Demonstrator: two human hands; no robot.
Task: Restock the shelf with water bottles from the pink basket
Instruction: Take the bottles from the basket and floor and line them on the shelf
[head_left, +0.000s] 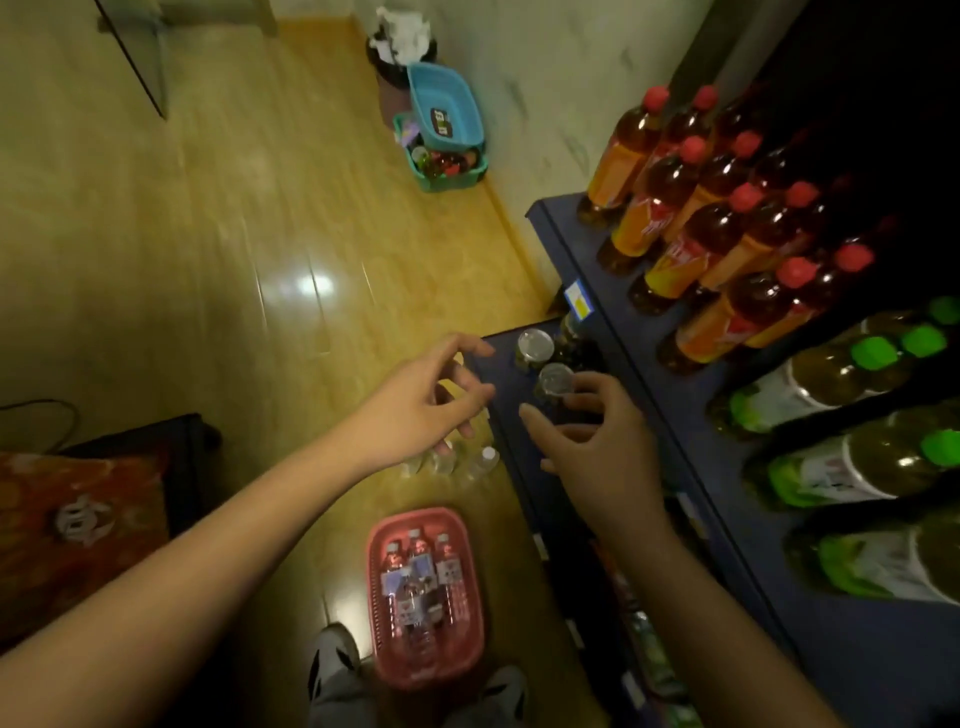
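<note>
dark blue shelf (524, 384) on the right, pink basket (423, 597) on the floor holding water bottles (415, 577). right hand (602, 447) fingers grasping a bottle cap (555, 379) on the shelf; left hand (421, 400) fingers released, loosely curled, holding nothing.

Glossy yellow wood-plank floor (208, 234), light glare at centre. Pale marbled wall (561, 88) at 1 o'clock. Dark bin (387, 67) at 12. Red patterned cushion (72, 525) at 9.

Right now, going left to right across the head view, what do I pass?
Red cushion → pink basket → right hand → green-capped bottles.
</note>
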